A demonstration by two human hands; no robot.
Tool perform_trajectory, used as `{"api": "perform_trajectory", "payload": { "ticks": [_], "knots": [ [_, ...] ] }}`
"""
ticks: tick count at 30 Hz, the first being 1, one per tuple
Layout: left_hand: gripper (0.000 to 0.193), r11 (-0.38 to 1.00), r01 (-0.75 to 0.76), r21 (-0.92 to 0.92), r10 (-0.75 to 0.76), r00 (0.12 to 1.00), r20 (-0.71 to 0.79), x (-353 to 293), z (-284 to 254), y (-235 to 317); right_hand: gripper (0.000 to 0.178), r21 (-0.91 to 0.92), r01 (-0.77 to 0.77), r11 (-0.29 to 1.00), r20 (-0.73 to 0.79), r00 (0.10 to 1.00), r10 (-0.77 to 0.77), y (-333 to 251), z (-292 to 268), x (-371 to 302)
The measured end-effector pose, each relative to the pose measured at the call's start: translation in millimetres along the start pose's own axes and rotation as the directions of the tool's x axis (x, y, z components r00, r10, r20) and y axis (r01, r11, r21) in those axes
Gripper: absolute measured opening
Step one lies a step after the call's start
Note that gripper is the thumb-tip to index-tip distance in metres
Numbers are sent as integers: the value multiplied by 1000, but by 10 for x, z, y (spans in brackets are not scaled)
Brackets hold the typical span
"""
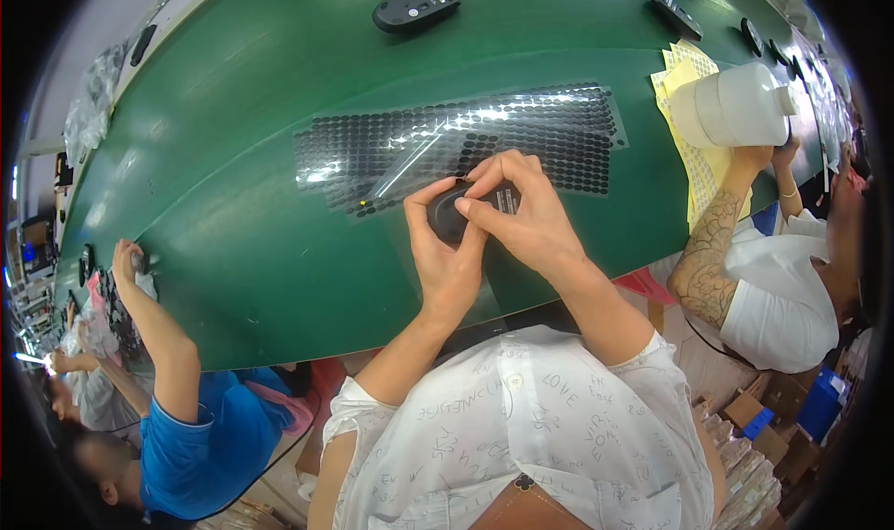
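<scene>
A black computer mouse (pixel 446 219) lies underside up in my hands, with pale print showing near its right end. My left hand (pixel 441 267) wraps around its left side, thumb and index finger along the edges. Bent over the mouse from the right, my right hand (pixel 533 215) has its thumb pressed on the underside and its fingers curled at the far edge. Whether a small piece sits under those fingertips is hidden. Just beyond my hands, clear plastic sheets (pixel 391 148) covered with rows of small black oval pads overlap on the green table (pixel 233 278).
Another upturned black mouse (pixel 417 6) rests at the far side, and one more (pixel 676 16) lies at far right. A translucent white bottle (pixel 722 108) stands over yellow sticker sheets (pixel 700 181), beside a co-worker's tattooed arm (pixel 712 241). At left, a blue-sleeved co-worker's hand (pixel 127 258) reaches onto the table.
</scene>
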State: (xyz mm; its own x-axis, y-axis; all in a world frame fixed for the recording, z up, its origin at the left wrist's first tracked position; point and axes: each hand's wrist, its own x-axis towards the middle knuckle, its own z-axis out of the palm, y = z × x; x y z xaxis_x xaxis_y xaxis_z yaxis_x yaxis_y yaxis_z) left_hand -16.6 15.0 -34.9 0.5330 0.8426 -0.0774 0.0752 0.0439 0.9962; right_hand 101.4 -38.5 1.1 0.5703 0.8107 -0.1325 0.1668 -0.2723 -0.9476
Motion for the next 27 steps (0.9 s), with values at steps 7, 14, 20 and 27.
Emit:
{"api": "perform_trajectory", "payload": {
  "ticks": [7,14,20,27],
  "knots": [
    [45,995,66,-79,-67,998,-11,-3,-3,56,18,19,-6,1000,11,1000,6,6,14,8],
    [45,986,67,-151,-66,998,9,3,39,154,22,-49,52,997,-1,999,-52,14,8,-15],
    [41,992,-13,-126,15,1000,10,8,13,171,24,-93,51,994,-28,998,-54,26,63,-22],
    [42,995,76,-58,-54,949,309,-16,-121,330,37,-71,243,968,-374,893,-251,78,-216,-98]
  ]
}}
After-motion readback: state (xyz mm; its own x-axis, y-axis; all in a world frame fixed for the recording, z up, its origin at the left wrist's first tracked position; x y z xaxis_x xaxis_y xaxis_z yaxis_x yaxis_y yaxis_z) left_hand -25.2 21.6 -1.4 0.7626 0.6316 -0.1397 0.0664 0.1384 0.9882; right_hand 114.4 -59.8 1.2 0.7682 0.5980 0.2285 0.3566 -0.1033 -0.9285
